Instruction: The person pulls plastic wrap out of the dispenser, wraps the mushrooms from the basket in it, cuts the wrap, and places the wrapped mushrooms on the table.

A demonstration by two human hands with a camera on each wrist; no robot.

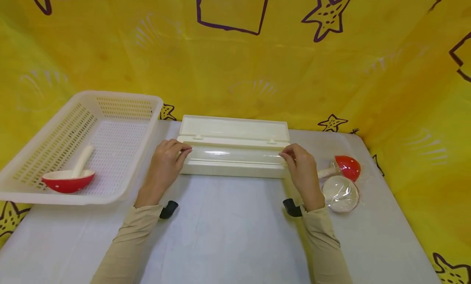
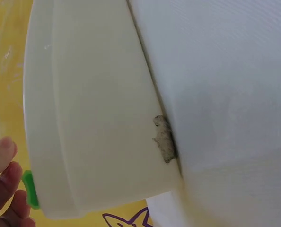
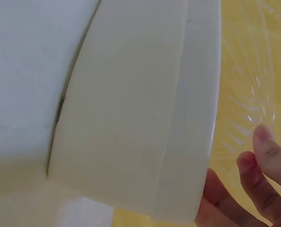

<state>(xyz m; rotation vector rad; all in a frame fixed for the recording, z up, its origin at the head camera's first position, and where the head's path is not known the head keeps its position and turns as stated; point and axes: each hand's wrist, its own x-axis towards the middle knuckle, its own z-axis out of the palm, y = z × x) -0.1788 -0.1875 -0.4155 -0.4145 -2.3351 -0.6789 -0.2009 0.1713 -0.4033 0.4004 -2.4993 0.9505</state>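
Note:
A cream cling film dispenser (image 1: 233, 170) stands at the back of the table, its lid (image 1: 235, 129) tipped back. Clear cling film (image 1: 237, 154) stretches across its opening. At the left end, my left hand (image 1: 165, 161) pinches the film's edge between thumb and fingers. Its counterpart, my right hand (image 1: 302, 169), pinches the film at the right end. The right wrist view shows creases in the film (image 3: 254, 94) fanning out from the thumb and fingertip. In the left wrist view, a green tab (image 2: 30, 190) on the dispenser sits beside the left fingers.
A white plastic basket (image 1: 141, 165) at the left holds a red mushroom-shaped ladle (image 1: 70, 183). Right of the right hand lie two similar ladles in clear wrap, one with its red side up (image 1: 348, 167), one with its white bowl up (image 1: 340, 194). A yellow patterned curtain (image 1: 235, 71) hangs behind.

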